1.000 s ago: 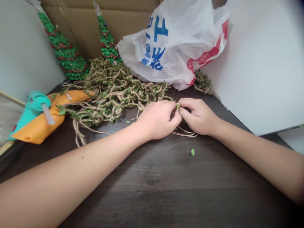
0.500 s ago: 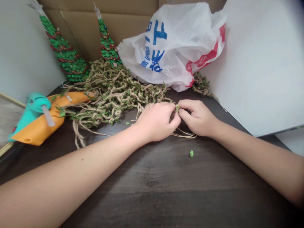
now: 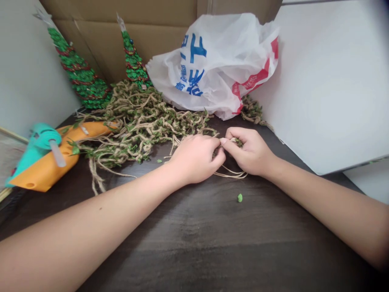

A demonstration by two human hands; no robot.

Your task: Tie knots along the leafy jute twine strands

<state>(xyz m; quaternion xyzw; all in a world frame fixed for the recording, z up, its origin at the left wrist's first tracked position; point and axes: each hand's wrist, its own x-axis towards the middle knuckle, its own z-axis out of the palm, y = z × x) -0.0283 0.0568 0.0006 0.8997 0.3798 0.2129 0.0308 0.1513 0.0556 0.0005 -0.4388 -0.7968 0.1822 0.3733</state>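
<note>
My left hand (image 3: 199, 158) and my right hand (image 3: 249, 150) meet over the dark table, fingertips pinched close together. Between them is a leafy twine garland (image 3: 237, 142), tan cord with small green leaves; a bit of it shows inside my right hand's curled fingers. What my left fingers pinch is mostly hidden behind them. Loose twine ends (image 3: 232, 174) curve out below the hands. Behind my left hand lies a large tangled pile of the same leafy twine (image 3: 152, 121). A loose green leaf (image 3: 240, 198) rests on the table in front.
A teal glue gun (image 3: 39, 142) sits on an orange holder (image 3: 45, 172) at the left. Two small green tinsel trees (image 3: 80, 77) stand behind the pile. A white plastic bag (image 3: 219, 65) covers the back, near more leafy twine (image 3: 252, 110). A white panel (image 3: 328, 89) leans at the right.
My fingertips have come together, and more of the leafy twine shows within my right hand. The whole view has shifted slightly.
</note>
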